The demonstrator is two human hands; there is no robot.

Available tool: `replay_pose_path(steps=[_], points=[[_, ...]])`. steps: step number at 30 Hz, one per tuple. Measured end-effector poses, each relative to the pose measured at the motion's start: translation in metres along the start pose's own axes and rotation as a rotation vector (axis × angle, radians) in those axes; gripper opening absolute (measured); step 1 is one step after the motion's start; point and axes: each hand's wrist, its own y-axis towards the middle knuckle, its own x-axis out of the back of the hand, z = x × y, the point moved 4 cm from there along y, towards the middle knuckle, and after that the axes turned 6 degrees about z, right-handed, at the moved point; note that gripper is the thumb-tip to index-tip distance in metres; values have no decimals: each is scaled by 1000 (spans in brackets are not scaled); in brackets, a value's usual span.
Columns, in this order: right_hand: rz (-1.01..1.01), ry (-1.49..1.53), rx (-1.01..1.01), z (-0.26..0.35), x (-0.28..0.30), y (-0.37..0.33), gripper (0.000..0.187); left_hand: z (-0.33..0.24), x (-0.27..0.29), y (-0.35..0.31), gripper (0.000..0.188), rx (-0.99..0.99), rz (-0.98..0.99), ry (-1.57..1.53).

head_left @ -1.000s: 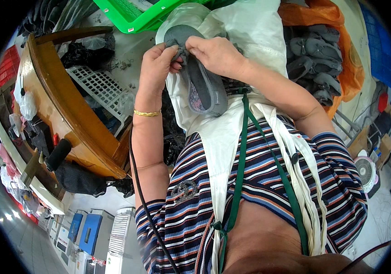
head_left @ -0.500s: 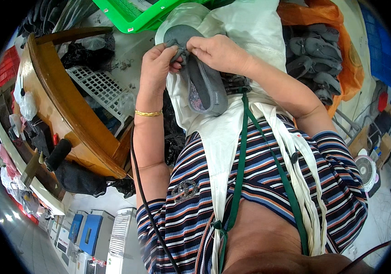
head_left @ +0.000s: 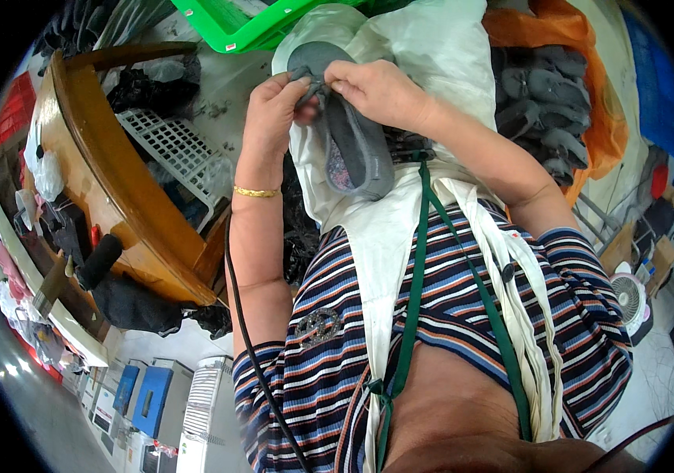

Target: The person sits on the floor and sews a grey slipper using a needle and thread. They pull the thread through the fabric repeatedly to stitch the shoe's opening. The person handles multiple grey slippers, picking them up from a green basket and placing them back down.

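Note:
A grey fabric shoe (head_left: 364, 154) with a patterned insole lies on the white cloth over my lap, its toe pointing away from me. My left hand (head_left: 278, 102) pinches a small grey fabric bow (head_left: 311, 83) at the front of the shoe's opening. From the other side my right hand (head_left: 372, 91) has thumb and forefinger pressed together at the middle of the bow. Whether a needle or thread is between those fingertips is too small to make out.
Several grey shoes (head_left: 545, 102) fill an orange bag (head_left: 609, 118) at the right. A green crate (head_left: 234, 39) stands beyond my hands. On the left are a curved wooden table (head_left: 104, 158) and a white plastic basket (head_left: 167, 150). A dark cable (head_left: 238, 315) runs along my left arm.
Both hands keep their grip at the bow, with only slight finger movement. The whole view has shifted a little; the shoe stays in place on my lap.

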Motion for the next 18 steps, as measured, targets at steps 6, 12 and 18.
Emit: replay_pose_path(steps=[6, 12, 18], points=[[-13, 47, -148, 7, -5, 0, 16, 3, 5, 1, 14, 27, 82, -63], [-91, 155, -118, 18, -5, 14, 23, -3, -4, -3, 16, -21, 25, 28], [-115, -133, 25, 21, 11, 14, 17, -2, -5, -2, 16, -89, -30, 120]])
